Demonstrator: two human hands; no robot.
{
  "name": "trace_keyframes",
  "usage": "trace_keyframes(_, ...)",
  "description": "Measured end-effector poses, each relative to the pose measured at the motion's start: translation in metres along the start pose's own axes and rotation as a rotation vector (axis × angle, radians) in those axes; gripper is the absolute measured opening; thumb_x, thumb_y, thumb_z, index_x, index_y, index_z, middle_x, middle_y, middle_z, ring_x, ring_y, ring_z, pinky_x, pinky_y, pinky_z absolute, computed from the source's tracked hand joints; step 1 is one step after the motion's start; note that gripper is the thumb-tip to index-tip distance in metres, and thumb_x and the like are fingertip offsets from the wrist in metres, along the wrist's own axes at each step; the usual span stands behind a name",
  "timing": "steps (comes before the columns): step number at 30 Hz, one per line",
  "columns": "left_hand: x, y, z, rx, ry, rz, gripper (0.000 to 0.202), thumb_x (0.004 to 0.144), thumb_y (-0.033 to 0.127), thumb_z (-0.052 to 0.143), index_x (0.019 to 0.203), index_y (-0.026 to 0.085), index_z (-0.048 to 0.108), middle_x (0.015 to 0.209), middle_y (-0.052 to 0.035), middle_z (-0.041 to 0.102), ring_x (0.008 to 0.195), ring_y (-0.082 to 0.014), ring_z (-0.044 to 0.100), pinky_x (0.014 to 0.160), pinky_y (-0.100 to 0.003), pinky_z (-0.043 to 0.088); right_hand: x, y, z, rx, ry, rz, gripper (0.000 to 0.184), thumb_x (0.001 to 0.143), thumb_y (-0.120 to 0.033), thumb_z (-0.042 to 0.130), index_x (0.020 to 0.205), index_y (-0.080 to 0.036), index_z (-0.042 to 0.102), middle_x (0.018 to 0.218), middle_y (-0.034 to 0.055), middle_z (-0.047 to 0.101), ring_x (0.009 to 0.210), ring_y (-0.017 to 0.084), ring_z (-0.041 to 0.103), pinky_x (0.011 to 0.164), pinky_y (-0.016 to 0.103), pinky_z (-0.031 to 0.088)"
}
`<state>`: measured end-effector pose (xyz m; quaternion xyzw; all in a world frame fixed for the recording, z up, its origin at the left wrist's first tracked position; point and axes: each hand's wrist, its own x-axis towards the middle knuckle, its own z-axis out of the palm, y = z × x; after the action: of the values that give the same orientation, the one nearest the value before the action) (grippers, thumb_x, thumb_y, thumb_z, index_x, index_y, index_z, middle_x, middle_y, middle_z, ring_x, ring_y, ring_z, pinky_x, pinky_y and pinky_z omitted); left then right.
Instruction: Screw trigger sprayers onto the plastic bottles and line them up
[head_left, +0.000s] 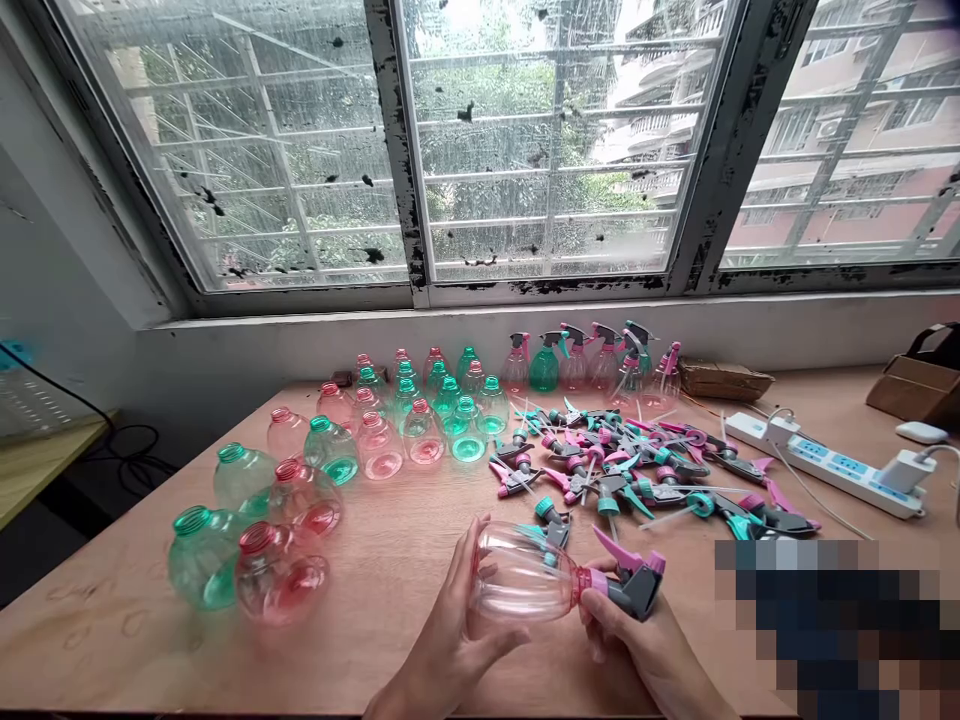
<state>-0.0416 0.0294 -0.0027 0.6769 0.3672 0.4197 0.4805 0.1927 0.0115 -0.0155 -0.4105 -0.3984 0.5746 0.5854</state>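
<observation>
A clear pink spray bottle [525,575] lies on its side in the air above the front of the table, its base toward the left. My left hand [454,620] cups the bottle's base end, with the fingers behind it and the thumb below. At the neck, my right hand [637,645] pinches the pink collar of a grey and pink trigger sprayer [634,580], which sits on the bottle's mouth. Whether its thread is tight cannot be told. Just behind the bottle, a loose grey and green trigger sprayer [553,525] is on the table.
Open pink and green bottles [375,445] stand at left and centre back. Loose trigger sprayers [615,455] form a heap to the right. Bottles with sprayers [574,360] line the wall. A power strip [832,465], cardboard boxes [724,380] and a pixelated patch occupy the right side.
</observation>
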Motion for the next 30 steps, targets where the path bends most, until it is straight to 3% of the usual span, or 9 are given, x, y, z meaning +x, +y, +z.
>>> trace_keyframes(3,0.000,-0.005,-0.001,0.083,-0.005,0.039,0.093,0.090,0.043,0.071,0.159,0.039,0.008,0.170,-0.0080,0.015,0.152,-0.0343,0.027,0.125,-0.053,0.024,0.000,0.001,-0.001,0.006,0.006,-0.012,0.036,0.078,-0.045,0.083,0.092,-0.019,0.063,0.062,-0.0006,0.071,0.043,0.013,0.059,0.042,0.024,0.047)
trace_keyframes(6,0.000,-0.008,-0.001,0.096,0.006,0.069,0.088,0.094,0.042,0.064,0.158,0.044,0.003,0.170,-0.0059,0.017,0.147,-0.0311,0.037,0.125,-0.053,0.024,0.000,0.001,-0.001,-0.011,-0.001,-0.003,0.036,0.078,-0.045,0.083,0.093,-0.019,0.062,0.062,-0.0005,0.071,0.044,0.013,0.060,0.043,0.024,0.047)
trace_keyframes(10,-0.002,-0.002,0.000,0.018,0.014,0.012,0.100,0.087,0.050,0.072,0.160,0.036,0.004,0.171,-0.0084,0.015,0.151,-0.0340,0.029,0.124,-0.051,0.026,0.000,0.001,0.000,-0.027,-0.028,-0.004,0.039,0.078,-0.046,0.083,0.098,-0.018,0.063,0.062,0.0001,0.071,0.044,0.014,0.060,0.045,0.026,0.048)
trace_keyframes(13,-0.001,0.001,0.000,-0.010,0.007,-0.027,0.099,0.084,0.052,0.074,0.160,0.028,0.013,0.169,-0.0129,0.020,0.149,-0.0364,0.032,0.122,-0.050,0.032,0.001,0.001,0.001,-0.031,-0.021,-0.002,0.040,0.077,-0.046,0.083,0.097,-0.018,0.063,0.063,0.0003,0.071,0.044,0.014,0.060,0.045,0.026,0.048)
trace_keyframes(19,0.001,-0.009,-0.001,0.100,0.023,0.067,0.085,0.095,0.039,0.063,0.159,0.039,0.008,0.171,-0.0066,0.016,0.155,-0.0311,0.022,0.127,-0.052,0.020,0.000,0.000,0.001,0.004,0.007,-0.003,0.038,0.078,-0.046,0.083,0.093,-0.020,0.061,0.061,-0.0006,0.071,0.043,0.014,0.060,0.043,0.024,0.046)
trace_keyframes(23,-0.001,-0.008,0.000,0.073,0.013,0.038,0.099,0.088,0.041,0.073,0.160,0.039,0.003,0.172,-0.0065,0.012,0.156,-0.0320,0.018,0.128,-0.052,0.014,0.001,0.002,0.001,0.007,0.008,-0.009,0.040,0.076,-0.047,0.084,0.097,-0.019,0.062,0.061,-0.0002,0.071,0.043,0.014,0.059,0.042,0.025,0.046)
trace_keyframes(27,0.000,-0.005,-0.001,-0.002,0.002,0.001,0.100,0.085,0.045,0.075,0.160,0.029,0.011,0.170,-0.0123,0.016,0.154,-0.0368,0.021,0.126,-0.053,0.020,0.003,0.004,0.001,0.008,0.001,-0.016,0.040,0.077,-0.047,0.083,0.096,-0.019,0.063,0.063,0.0002,0.071,0.044,0.013,0.059,0.043,0.024,0.046)
trace_keyframes(30,0.001,-0.005,-0.001,0.037,-0.004,0.029,0.094,0.087,0.040,0.074,0.159,0.034,0.015,0.169,-0.0096,0.019,0.152,-0.0349,0.027,0.124,-0.051,0.026,0.002,0.004,0.001,0.012,0.009,-0.017,0.038,0.078,-0.048,0.082,0.093,-0.019,0.062,0.061,-0.0007,0.070,0.041,0.013,0.059,0.041,0.023,0.044)
